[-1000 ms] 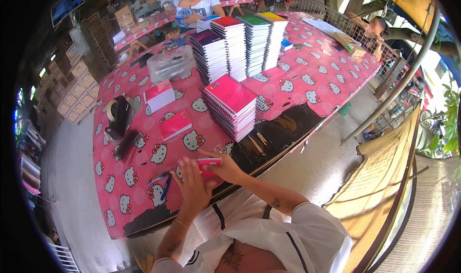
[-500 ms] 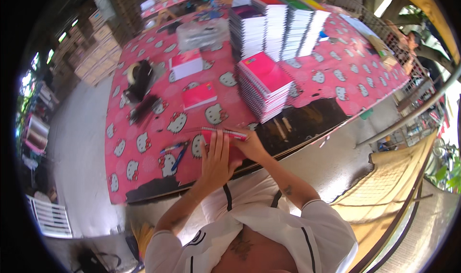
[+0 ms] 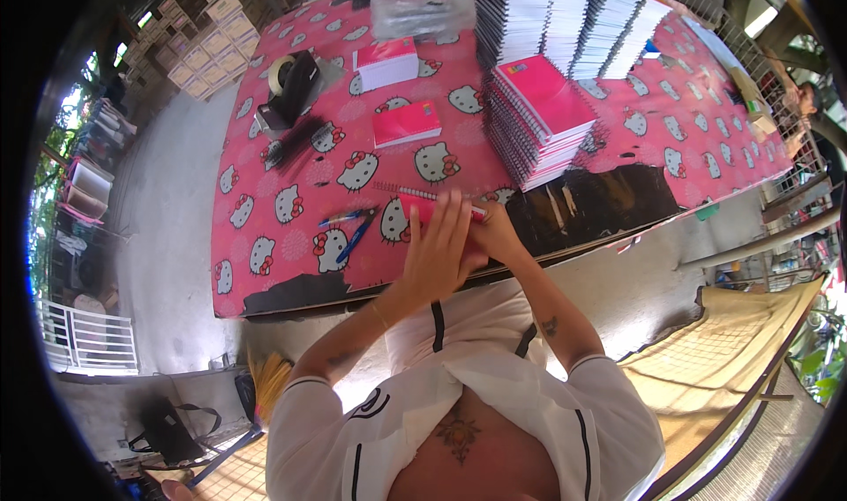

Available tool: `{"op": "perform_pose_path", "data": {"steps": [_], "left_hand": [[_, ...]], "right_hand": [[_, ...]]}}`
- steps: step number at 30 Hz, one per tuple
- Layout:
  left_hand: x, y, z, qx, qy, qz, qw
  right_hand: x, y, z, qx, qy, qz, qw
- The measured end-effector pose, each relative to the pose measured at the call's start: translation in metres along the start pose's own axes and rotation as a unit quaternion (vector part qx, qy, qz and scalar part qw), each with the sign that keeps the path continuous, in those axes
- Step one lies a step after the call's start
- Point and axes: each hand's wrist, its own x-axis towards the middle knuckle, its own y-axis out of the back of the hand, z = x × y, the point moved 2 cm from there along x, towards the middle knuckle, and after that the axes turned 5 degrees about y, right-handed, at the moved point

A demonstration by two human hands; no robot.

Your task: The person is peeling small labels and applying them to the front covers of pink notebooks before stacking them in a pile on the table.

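Observation:
A small pink-red spiral notebook (image 3: 416,204) lies at the table's near edge, its binding edge facing away from me. Loose coil (image 3: 386,186) sticks out past the binding's left end. My left hand (image 3: 438,241) rests on the cover with fingers stretched out. At the binding's right end, my right hand (image 3: 497,235) has its fingers closed around the edge; their tips are partly hidden. Left of the notebook lie a blue pen (image 3: 356,239) and another small blue-handled tool (image 3: 344,218), its kind unclear.
Beyond my hands stand a stack of pink spiral notebooks (image 3: 543,122) and taller notebook stacks (image 3: 565,25). Pink notepads (image 3: 407,124) and a black tape dispenser (image 3: 291,91) sit farther left. The pink patterned tablecloth (image 3: 291,245) is torn, baring dark board (image 3: 609,203) on the right.
The view has tilted and shifted, so the table sits higher and farther right in the picture. My hands stay on the notebook in nearly the same hold.

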Motion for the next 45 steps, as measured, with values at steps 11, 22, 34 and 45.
{"op": "perform_pose_path", "data": {"steps": [11, 22, 34, 45], "left_hand": [[0.001, 0.000, 0.000, -0.025, 0.004, -0.041, 0.999], [-0.032, 0.025, -0.016, -0.522, 0.313, -0.030, 0.793], [-0.062, 0.053, -0.133, 0.013, 0.081, 0.021, 0.996], [-0.057, 0.034, -0.078, -0.772, 0.393, -0.057, 0.496]], "right_hand": [[-0.003, -0.005, -0.002, -0.026, -0.044, -0.004, 0.999], [-0.020, -0.027, -0.083, -0.158, 0.118, 0.006, 0.980], [0.033, -0.029, -0.066, -0.405, 0.214, 0.005, 0.889], [0.037, -0.037, -0.069, -0.403, 0.178, 0.015, 0.898]]}}
